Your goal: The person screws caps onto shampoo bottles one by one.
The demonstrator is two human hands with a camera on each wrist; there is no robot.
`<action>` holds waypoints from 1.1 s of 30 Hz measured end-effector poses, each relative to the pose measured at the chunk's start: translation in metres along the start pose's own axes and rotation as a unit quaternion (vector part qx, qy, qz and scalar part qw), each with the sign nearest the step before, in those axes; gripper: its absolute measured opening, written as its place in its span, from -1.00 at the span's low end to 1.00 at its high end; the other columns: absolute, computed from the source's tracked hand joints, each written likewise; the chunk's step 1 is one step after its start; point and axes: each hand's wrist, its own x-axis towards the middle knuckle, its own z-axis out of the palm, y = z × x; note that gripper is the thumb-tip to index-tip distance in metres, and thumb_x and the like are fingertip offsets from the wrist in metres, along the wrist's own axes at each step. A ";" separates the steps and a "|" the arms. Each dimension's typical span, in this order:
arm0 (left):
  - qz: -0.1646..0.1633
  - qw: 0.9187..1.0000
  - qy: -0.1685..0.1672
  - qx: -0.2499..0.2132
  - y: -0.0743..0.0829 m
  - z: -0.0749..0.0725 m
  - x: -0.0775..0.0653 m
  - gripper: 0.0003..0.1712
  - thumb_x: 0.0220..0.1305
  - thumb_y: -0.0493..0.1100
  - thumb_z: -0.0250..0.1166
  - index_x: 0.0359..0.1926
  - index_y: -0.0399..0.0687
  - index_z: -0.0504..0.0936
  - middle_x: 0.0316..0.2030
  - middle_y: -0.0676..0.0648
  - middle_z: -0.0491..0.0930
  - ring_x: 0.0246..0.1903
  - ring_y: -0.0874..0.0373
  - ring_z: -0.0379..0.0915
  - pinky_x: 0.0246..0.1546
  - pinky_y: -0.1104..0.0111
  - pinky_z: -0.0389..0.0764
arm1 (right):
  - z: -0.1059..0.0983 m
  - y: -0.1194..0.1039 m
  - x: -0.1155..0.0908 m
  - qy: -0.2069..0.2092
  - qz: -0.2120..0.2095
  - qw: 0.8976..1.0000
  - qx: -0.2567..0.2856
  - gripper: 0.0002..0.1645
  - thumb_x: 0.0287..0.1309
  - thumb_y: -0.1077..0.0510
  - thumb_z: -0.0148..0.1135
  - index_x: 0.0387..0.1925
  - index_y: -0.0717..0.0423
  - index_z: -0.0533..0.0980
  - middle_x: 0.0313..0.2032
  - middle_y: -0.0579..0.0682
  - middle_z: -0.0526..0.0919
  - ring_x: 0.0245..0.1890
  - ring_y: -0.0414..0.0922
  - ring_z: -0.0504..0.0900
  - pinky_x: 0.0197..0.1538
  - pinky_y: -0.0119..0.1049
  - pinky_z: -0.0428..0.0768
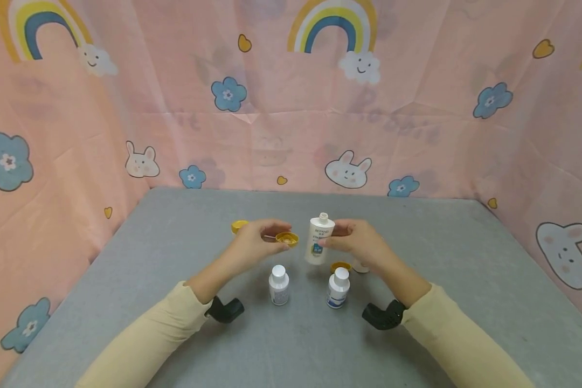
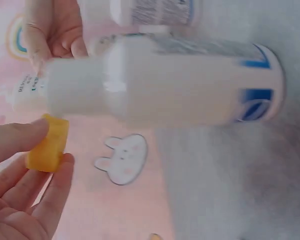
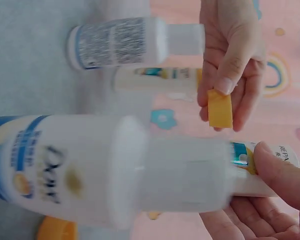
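Pink cloth (image 1: 271, 126) hung behind grey surface (image 1: 291, 350). Left hand (image 1: 252, 245): fingers clamped on yellow cap (image 1: 287, 239). Right hand (image 1: 364, 245): fingers clamped on uncapped bottle (image 1: 315, 249), near-upright, just right of left fingers. Slipping grip could spill it; low sweep could topple white-capped bottles (image 1: 278, 291), nearer wearer than fingers.

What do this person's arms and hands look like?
The left sleeve and right sleeve are plain, pale beige. A black, curved device juts out near each sleeve's end. The left hand and right hand wear no gloves.
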 end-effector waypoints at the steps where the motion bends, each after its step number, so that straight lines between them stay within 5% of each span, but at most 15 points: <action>1: 0.003 1.000 0.000 -0.009 0.003 -0.001 -0.002 -0.55 0.20 -0.25 0.43 0.13 -0.07 0.63 0.07 -0.07 0.68 0.02 0.03 0.64 0.00 0.32 0.70 | -0.001 -0.001 -0.002 0.000 -0.002 1.000 0.003 -0.39 0.19 -0.03 0.40 0.22 0.11 0.52 0.19 0.12 0.63 0.25 0.11 0.55 0.34 0.15 0.46; 11: 0.004 0.996 -0.026 -0.086 0.014 -0.007 -0.015 -0.61 0.18 -0.27 0.44 0.06 -0.07 0.65 0.03 -0.07 0.67 -0.02 0.09 0.65 0.00 0.30 0.71 | -0.007 -0.011 -0.025 -0.016 -0.046 0.998 0.027 -0.44 0.21 0.02 0.38 0.18 0.19 0.54 0.11 0.14 0.68 0.11 0.00 0.66 0.25 0.04 0.57; 33: 0.044 0.987 -0.049 -0.144 0.010 -0.012 -0.037 -0.57 0.23 -0.23 0.41 0.13 -0.09 0.61 0.14 -0.12 0.61 0.09 0.09 0.59 0.08 0.31 0.66 | 0.010 -0.005 -0.061 -0.048 -0.078 0.996 0.016 -0.45 0.16 0.04 0.43 0.13 0.21 0.59 0.05 0.15 0.71 0.02 -0.02 0.69 0.10 0.03 0.67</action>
